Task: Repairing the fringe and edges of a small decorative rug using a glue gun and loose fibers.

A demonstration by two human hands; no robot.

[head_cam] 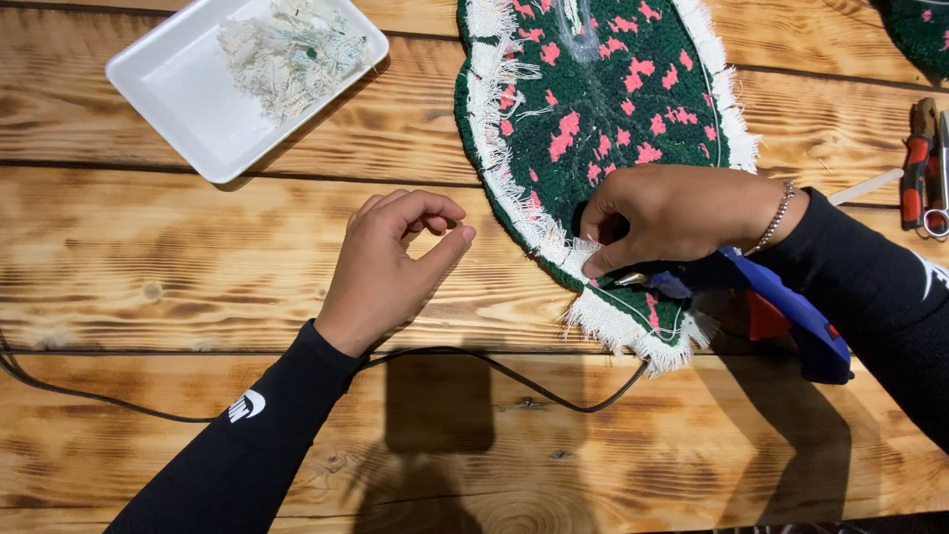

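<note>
A dark green tufted rug (603,109) with pink flecks and a frayed white cloth border lies on the wooden table. My right hand (677,213) presses the white border down near the rug's lower edge, thumb on the cloth. A blue glue gun (791,316) lies just under that wrist, its nozzle pointing left at the border. My left hand (395,262) hovers to the left of the rug, fingers curled with thumb and forefinger pinched together; whether it holds anything I cannot tell.
A white foam tray (188,94) with a heap of frayed cloth trimmings sits at the top left. A black cord (494,371) runs across the table toward the glue gun. Red-handled pliers and small scissors (924,168) lie at the right edge, beside a wooden stick (870,185).
</note>
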